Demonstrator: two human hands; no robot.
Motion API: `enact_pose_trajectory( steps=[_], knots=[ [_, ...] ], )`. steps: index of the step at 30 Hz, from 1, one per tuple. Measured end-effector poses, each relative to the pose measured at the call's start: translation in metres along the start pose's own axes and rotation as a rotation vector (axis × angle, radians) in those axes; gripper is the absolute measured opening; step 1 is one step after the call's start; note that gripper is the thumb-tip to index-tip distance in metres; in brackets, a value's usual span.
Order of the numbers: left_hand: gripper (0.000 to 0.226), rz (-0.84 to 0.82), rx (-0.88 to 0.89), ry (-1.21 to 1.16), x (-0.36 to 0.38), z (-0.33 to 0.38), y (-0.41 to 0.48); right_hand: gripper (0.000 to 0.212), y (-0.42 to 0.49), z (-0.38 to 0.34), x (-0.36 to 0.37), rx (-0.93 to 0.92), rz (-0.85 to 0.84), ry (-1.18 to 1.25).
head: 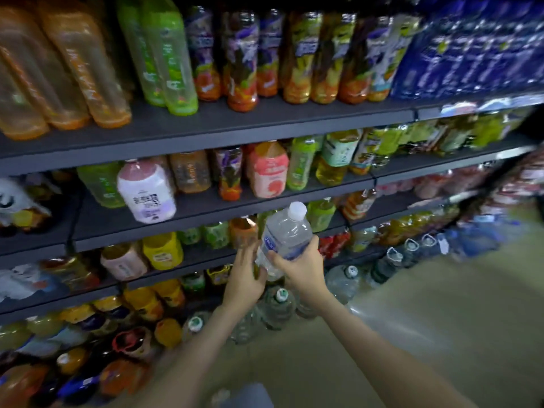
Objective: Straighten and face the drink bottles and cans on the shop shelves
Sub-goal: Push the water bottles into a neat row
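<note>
water bottle (285, 234): clear, white cap, blue label
shelves (265, 122): dark grey
big bottles (85, 63): orange
floor (412, 319): beige

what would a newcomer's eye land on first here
The clear water bottle, tilted with its white cap up, is held in front of the shelves at centre. The right hand grips its middle and the left hand holds its lower end. Next come the white-and-pink bottle, tilted at middle left, and the blue packs at top right.
</note>
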State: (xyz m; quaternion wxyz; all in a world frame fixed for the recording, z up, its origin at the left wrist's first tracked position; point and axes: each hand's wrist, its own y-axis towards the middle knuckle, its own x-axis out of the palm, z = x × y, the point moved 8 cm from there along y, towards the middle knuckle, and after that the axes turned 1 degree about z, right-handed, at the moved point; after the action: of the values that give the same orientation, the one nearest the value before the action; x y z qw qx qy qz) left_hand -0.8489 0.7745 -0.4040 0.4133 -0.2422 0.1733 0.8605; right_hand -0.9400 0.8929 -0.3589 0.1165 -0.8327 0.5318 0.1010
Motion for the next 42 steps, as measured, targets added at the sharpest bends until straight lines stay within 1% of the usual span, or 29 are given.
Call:
enact_pose_trajectory(
  steps=[4,8,11,13,16,21,24,26,28,33,36,38,42],
  knots=[
    [0.057,-0.125,-0.013,0.036,0.066,0.026,0.021,0.064,0.026,0.024,-0.063,0.033,0.057,-0.008],
    [0.060,-0.233,-0.015,0.028,0.126,0.049,0.060,0.067,0.066,0.056,-0.111,0.074,0.121,-0.032],
    [0.058,-0.279,-0.036,0.016,0.172,0.059,0.089,0.069,0.101,0.076,-0.145,0.101,0.149,-0.059],
    [0.054,-0.306,-0.041,0.022,0.203,0.069,0.107,0.067,0.123,0.086,-0.168,0.115,0.153,-0.085],
    [0.050,-0.396,-0.053,0.029,0.249,0.094,0.132,0.068,0.153,0.100,-0.206,0.150,0.165,-0.112],
    [0.051,-0.514,-0.043,0.086,0.320,0.135,0.167,0.069,0.195,0.126,-0.275,0.215,0.243,-0.074],
    [0.048,-0.529,-0.037,0.106,0.358,0.158,0.176,0.067,0.220,0.145,-0.316,0.239,0.262,-0.076],
    [0.045,-0.474,-0.053,0.147,0.381,0.166,0.182,0.066,0.240,0.160,-0.341,0.245,0.256,-0.076],
    [0.044,-0.360,-0.121,0.182,0.398,0.165,0.187,0.066,0.260,0.179,-0.364,0.255,0.243,-0.075],
    [0.047,0.006,-0.391,0.127,0.436,0.145,0.201,0.071,0.317,0.231,-0.404,0.221,0.180,-0.083],
    [0.049,0.223,-0.418,0.053,0.455,0.127,0.233,0.069,0.354,0.271,-0.405,0.200,0.175,-0.043],
    [0.061,0.333,-0.396,0.004,0.469,0.110,0.260,0.067,0.380,0.297,-0.396,0.182,0.176,0.013],
    [0.099,0.515,-0.374,-0.042,0.498,0.075,0.303,0.067,0.421,0.340,-0.370,0.125,0.167,0.104]
  ],
)
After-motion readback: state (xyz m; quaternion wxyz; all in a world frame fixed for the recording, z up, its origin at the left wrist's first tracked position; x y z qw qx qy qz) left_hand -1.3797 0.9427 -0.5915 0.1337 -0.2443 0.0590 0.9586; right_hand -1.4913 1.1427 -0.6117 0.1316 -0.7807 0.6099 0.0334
